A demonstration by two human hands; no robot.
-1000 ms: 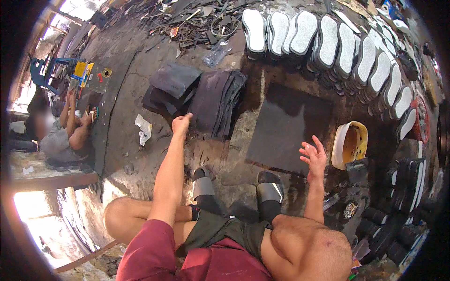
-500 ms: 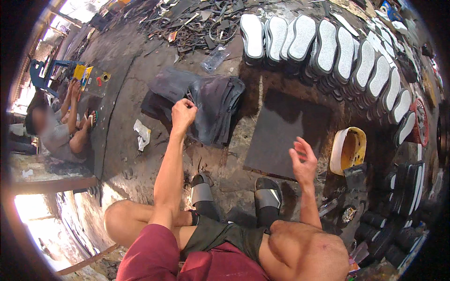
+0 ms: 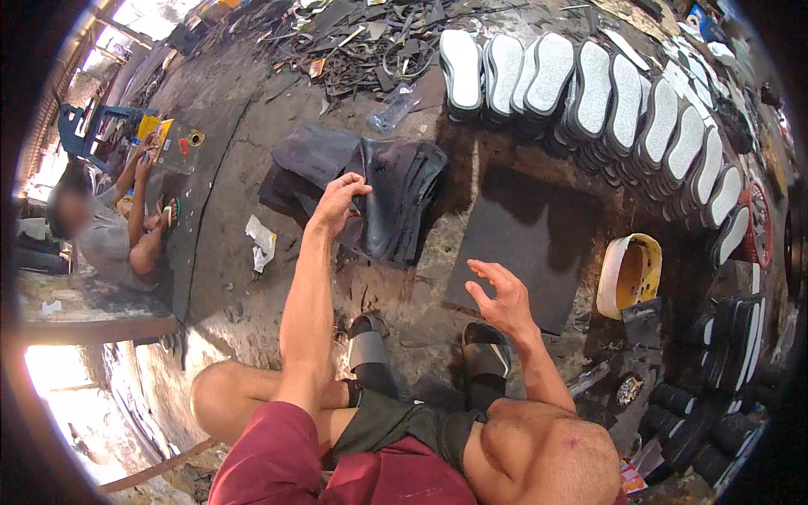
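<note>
A stack of dark, limp sheets [image 3: 400, 198], rubber-like in look, lies on the ground ahead of me and slightly left. My left hand [image 3: 338, 204] is at its middle, fingers pinched on the raised edge of the top sheet; the fingertips are partly hidden. My right hand [image 3: 502, 299] hovers over the near part of a flat black board [image 3: 526, 244], fingers apart and holding nothing. Part of the board looks darker, as if in shadow or wet.
Stacks of shoe soles with white speckled tops [image 3: 589, 88] curve along the far right. A yellowish tub [image 3: 604, 278] stands right of the board. Black scraps [image 3: 362, 42] are heaped at the back. Another person [image 3: 114, 240] sits at the left. A crumpled white scrap [image 3: 261, 244] lies nearer.
My left hand has shifted slightly right and the top sheet's raised edge has moved with it. My right hand has swung left and turned inward over the board.
</note>
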